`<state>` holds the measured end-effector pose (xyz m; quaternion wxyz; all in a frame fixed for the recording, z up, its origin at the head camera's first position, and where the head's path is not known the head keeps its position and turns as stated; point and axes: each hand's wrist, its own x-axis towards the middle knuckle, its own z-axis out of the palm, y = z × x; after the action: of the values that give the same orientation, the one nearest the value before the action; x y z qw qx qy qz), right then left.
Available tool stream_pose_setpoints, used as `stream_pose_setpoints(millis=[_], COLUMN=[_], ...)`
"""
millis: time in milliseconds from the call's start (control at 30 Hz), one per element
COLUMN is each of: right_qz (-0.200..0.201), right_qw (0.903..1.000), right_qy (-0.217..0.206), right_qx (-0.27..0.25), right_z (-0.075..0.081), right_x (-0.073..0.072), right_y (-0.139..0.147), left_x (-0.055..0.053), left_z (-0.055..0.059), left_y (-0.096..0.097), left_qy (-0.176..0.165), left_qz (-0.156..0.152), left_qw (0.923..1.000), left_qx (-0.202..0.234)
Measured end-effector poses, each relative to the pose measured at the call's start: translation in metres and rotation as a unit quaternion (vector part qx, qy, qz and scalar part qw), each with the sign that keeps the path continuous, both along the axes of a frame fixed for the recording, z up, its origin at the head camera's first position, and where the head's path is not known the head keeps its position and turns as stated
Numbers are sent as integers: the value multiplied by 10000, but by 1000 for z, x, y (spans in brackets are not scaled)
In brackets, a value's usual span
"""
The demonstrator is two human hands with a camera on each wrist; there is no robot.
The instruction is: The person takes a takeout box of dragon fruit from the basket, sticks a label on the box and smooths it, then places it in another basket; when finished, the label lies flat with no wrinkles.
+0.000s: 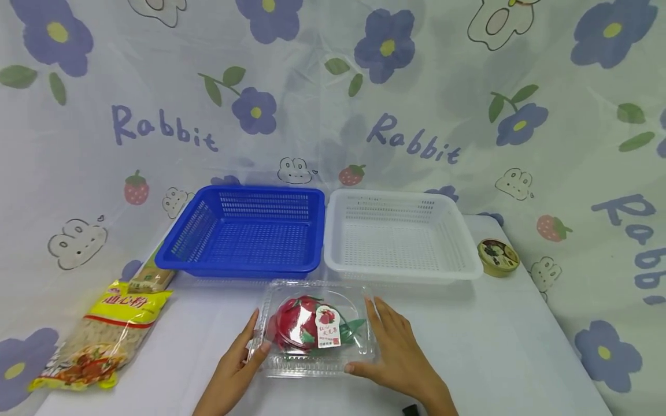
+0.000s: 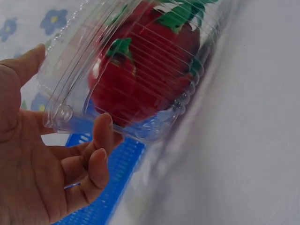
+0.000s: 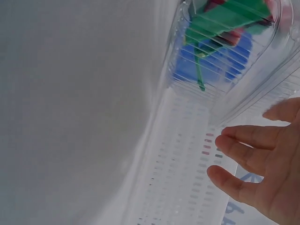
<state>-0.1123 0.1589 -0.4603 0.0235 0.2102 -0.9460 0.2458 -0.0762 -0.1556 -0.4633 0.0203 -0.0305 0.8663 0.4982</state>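
A clear plastic clamshell box (image 1: 359, 358) stands in front of the baskets in the head view. Inside are red dragon fruits (image 1: 296, 323) with green tips, and the lid bears a white label (image 1: 328, 327) with Chinese writing. My left hand (image 1: 236, 361) grips the box's left end, thumb on the lid edge; in the left wrist view its fingertips (image 2: 104, 123) lie at the box's lower corner. At the right end, my right hand (image 1: 398, 352) has spread, nearly straight fingers beside the wall, thumb near the front corner.
Behind the box stand a blue basket (image 1: 239, 271) and a white basket (image 1: 403, 274), side by side. On the left lie a yellow-topped bag of noodles (image 1: 106, 338) and another food packet (image 1: 151, 279). A small round tub (image 1: 498, 258) sits right of the white basket.
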Motion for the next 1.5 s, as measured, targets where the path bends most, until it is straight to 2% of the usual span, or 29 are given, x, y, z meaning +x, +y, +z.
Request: stream_pose_setpoints(millis=[267, 500, 633, 867, 1067, 1300, 1500], right_qz=[36, 43, 104, 157, 191, 448, 469], right_qw=[9999, 9974, 9967, 9960, 9928, 9819, 9790], right_qy=[-75, -673, -764, -870, -1106, -1639, -1779], right_qx=[-104, -236, -243, -154, -407, -833, -873], right_z=[-2, -3, -5, -8, -10, -10, -8], right_x=[0, 0, -1, -2, -1, -2, -1], right_y=[1, 5, 5, 5, 4, 3, 3], left_x=[0, 0, 0, 1, 0, -1, -1], left_z=[-4, -6, -8, -9, -10, -12, -12], left_y=[1, 1, 1, 1, 3, 6, 8], left_qy=[129, 248, 198, -182, -218, -251, -300], left_qz=[-267, -450, -506, -471, -493, -407, -348], left_qw=[9994, 9985, 9984, 9985, 9984, 9988, 9989], left_qx=[-172, -181, -161, -188, -171, -126, -131])
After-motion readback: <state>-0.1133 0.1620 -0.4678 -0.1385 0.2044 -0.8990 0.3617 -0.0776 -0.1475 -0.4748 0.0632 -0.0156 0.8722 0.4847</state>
